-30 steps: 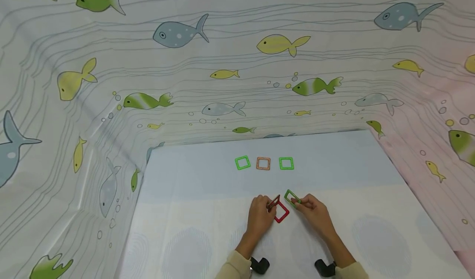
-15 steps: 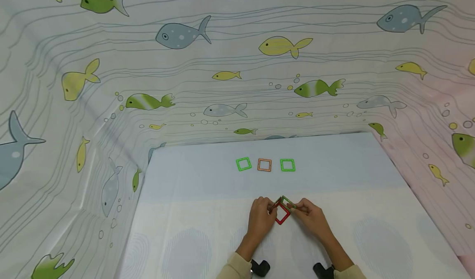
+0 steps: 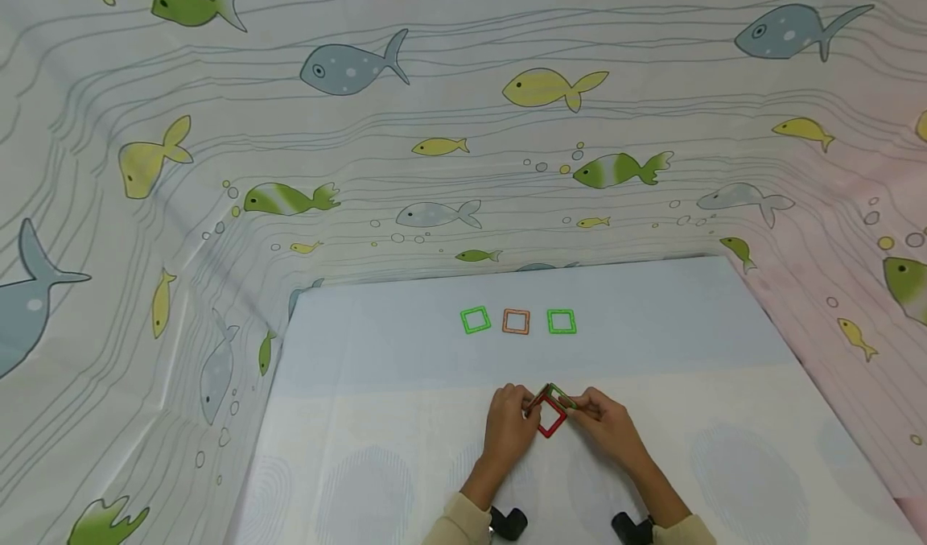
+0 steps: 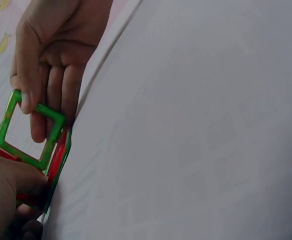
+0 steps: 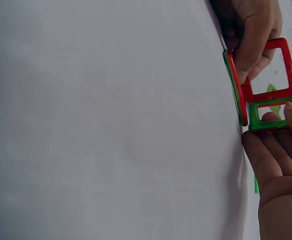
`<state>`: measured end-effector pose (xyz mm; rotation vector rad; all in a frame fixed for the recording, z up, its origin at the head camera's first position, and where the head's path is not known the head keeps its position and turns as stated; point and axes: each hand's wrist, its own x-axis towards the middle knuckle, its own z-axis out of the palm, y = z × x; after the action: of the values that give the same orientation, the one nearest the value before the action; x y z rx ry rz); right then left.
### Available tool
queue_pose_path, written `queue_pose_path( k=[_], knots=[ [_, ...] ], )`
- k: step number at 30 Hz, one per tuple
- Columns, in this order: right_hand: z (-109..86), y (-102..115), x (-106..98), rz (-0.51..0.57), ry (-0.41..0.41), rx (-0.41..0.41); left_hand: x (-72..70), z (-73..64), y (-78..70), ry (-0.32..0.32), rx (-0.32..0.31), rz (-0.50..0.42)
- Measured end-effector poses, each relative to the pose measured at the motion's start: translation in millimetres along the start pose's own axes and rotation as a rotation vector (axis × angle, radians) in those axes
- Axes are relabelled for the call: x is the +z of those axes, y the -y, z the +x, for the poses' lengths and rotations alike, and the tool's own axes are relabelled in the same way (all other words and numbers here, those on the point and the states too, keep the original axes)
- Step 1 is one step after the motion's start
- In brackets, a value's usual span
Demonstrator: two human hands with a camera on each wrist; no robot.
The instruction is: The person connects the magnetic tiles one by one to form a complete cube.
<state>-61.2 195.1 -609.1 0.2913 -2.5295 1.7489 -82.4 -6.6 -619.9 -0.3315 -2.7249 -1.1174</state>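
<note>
My left hand (image 3: 510, 424) pinches a red square magnetic tile (image 5: 289, 65) that stands on edge. Beside that hand a flat red magnetic tile (image 3: 557, 427) lies on the table, and a green edge shows beneath it in the wrist views. Between thumb and fingers, my right hand (image 3: 610, 424) grips a green hollow square magnetic tile (image 4: 51, 142), also raised on edge. The green tile meets the standing red one at a corner, above the flat tile's far side. Fingers of both hands cover parts of the tiles.
Farther back on the white table (image 3: 362, 344), a light green tile (image 3: 464, 321), an orange tile (image 3: 505, 322) and another light green tile (image 3: 550, 322) lie in a row. A fish-patterned cloth (image 3: 362, 142) rises behind the table.
My right hand has moved left and slightly down, bringing the green tile against the standing red one. My left hand keeps its hold and hardly moves.
</note>
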Motion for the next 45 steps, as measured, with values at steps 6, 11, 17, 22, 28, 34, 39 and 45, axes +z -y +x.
queue_pose_path(
  k=[6, 11, 17, 22, 28, 34, 39, 45],
  knots=[
    [0.6, -0.5, 2.6, -0.015, 0.013, -0.042, 1.1, -1.1, 1.1, 0.004, -0.004, 0.001],
    [1.7, 15.4, 2.1, -0.062, 0.029, -0.056, 0.4, -0.3, 0.2, 0.022, -0.027, -0.001],
    [3.0, 43.8, -3.7, -0.083, 0.050, -0.052, -2.6, 2.1, -2.0, 0.039, -0.045, -0.007],
    [4.4, 44.8, -3.0, -0.091, 0.038, -0.072, -3.9, 3.0, -2.9, 0.025, -0.033, -0.001],
    [5.4, 17.0, 2.5, -0.094, 0.031, -0.091, -8.6, 1.5, 0.6, 0.071, -0.028, -0.026],
    [8.1, 0.7, 0.8, -0.137, 0.020, -0.116, -27.1, 3.8, 15.1, 0.316, 0.049, -0.069],
    [11.2, 1.4, -2.4, -0.157, 0.013, -0.105, -49.4, 13.4, 24.6, 0.448, 0.079, -0.247],
    [15.4, 4.9, -3.6, -0.202, 0.015, -0.052, -56.5, 23.8, 27.5, 0.462, -0.036, -0.442]
  ],
)
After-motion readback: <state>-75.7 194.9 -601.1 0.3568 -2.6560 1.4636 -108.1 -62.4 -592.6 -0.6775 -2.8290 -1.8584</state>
